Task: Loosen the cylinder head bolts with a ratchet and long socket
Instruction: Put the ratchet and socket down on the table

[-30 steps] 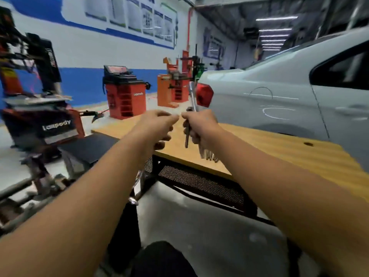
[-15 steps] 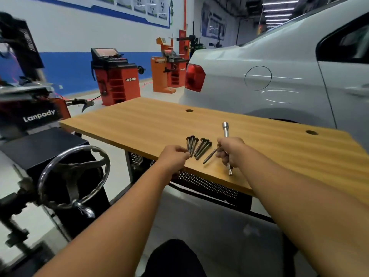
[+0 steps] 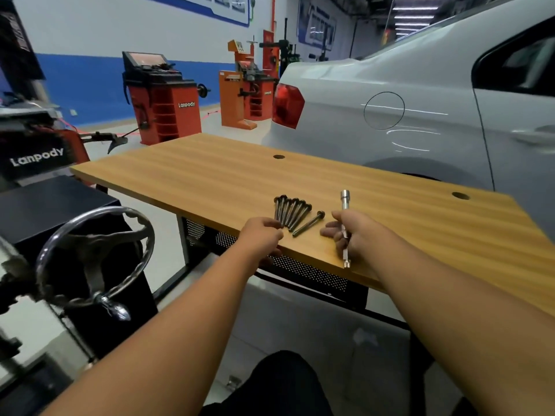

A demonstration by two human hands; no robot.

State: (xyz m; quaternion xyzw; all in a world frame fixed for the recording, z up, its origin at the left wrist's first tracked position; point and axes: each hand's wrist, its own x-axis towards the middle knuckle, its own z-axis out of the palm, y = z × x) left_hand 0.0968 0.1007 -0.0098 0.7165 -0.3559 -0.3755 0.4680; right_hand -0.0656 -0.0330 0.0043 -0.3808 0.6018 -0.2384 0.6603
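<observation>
Several long dark cylinder head bolts lie side by side near the front edge of the wooden table. One more bolt lies slanted to their right. My left hand rests at the table edge with loosely curled fingers by the near ends of the bolts and holds nothing. My right hand pinches the silver long socket tool between thumb and fingers. The tool lies low along the tabletop, its socket end pointing away from me. No ratchet head or engine is visible.
A white car stands close behind the table. A chrome handwheel on a black stand sits at my left. Red and orange Lanpody workshop machines stand along the blue-and-white wall. My dark-clad knee is below.
A second ago both hands were raised above the table with the tool and bolts. They came down; the bolts now lie on the table and the single bolt has left my right hand.
</observation>
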